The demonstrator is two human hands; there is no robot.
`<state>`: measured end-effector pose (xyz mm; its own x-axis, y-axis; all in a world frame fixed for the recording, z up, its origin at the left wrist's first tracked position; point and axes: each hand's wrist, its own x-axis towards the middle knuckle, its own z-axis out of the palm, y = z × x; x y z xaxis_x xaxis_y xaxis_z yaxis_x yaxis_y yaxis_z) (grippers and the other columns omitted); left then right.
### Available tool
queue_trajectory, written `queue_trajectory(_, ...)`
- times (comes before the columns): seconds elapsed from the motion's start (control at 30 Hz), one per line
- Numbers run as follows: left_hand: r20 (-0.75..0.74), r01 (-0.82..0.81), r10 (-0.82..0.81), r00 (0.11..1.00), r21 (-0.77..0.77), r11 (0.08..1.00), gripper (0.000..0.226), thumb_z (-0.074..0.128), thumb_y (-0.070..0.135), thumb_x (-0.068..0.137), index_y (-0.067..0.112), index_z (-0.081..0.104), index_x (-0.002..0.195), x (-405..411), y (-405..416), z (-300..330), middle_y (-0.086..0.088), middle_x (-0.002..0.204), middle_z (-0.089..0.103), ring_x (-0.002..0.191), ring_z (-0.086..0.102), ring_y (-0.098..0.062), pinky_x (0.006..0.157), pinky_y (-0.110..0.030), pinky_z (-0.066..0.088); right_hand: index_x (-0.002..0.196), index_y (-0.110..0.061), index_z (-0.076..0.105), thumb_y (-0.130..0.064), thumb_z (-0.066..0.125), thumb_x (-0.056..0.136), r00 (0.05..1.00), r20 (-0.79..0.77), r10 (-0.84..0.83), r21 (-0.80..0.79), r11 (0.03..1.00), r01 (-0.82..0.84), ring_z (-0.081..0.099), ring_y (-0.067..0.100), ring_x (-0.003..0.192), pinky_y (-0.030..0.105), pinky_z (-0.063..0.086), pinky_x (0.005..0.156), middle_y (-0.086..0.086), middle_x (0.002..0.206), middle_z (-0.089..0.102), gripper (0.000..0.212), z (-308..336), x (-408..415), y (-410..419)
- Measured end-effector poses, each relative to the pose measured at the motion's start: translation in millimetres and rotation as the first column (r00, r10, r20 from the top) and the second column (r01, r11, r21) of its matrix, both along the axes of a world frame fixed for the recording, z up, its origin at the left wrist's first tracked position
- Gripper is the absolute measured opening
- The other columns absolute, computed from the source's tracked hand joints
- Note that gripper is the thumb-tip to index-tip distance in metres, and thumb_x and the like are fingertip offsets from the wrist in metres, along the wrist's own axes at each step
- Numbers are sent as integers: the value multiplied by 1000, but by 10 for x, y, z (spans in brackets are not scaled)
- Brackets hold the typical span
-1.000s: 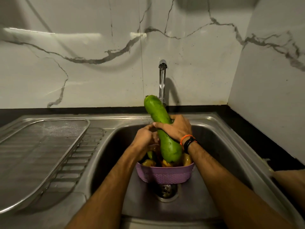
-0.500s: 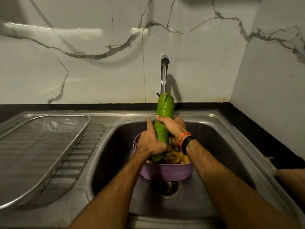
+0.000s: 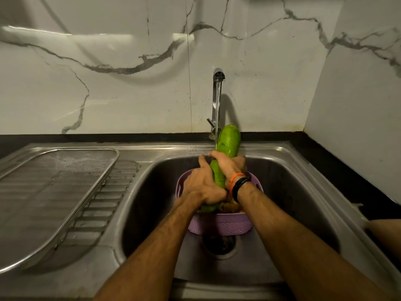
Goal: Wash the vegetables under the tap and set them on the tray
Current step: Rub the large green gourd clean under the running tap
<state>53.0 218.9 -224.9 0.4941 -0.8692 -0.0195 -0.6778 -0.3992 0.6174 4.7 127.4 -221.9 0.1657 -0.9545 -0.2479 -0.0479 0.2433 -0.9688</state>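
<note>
The long green gourd (image 3: 227,144) had tilted rightward under the steel tap (image 3: 218,83); left hand (image 3: 204,187) and right hand (image 3: 230,166) gripped it. Wet skin risked slipping into the purple plastic basket (image 3: 221,224).

- Gourd (image 3: 227,142): bright green
- Basket (image 3: 219,227): lilac, dotted weave
- Wall (image 3: 130,83): white marble, grey veins
- Wristbands (image 3: 237,182): orange and black
- Counter (image 3: 325,148): black
- Tray (image 3: 54,187): silver mesh

Home kitchen: stainless steel sink (image 3: 288,170) beneath fingers (image 3: 202,162), chrome tap (image 3: 217,94) beyond them, white marble-veined wall tiles (image 3: 108,83).
</note>
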Motion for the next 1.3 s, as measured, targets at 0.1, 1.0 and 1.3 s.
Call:
queue_trajectory(0.1,-215,-21,17,977,-16,1000,124,86,32,44,9,19,146,67,22,24,-7,121,61,107,62,-26,91,-41,56,82,-2,68,-11,80,67,937,300,179,126,966,-225,64,21,60,34,58,59,11,73,67,21,-11,-25,-23)
queue_trajectory(1.0,-73,-27,29,997,31,999,130,84,29,59,3,-2,152,116,6,-15,-13,123,61,109,62,-30,94,-39,54,71,-9,69,-20,84,57,991,120,58,78,995,-68,68,22,65,35,59,69,7,73,71,23,-147,118,-24)
queue_trajectory(1.3,-60,-55,54,997,-8,998,113,84,23,64,3,11,148,100,50,1,-8,115,59,105,62,-28,86,-31,52,84,-7,65,-23,84,47,970,204,134,85,984,-154,71,24,69,40,60,72,10,77,73,45,-170,129,-41)
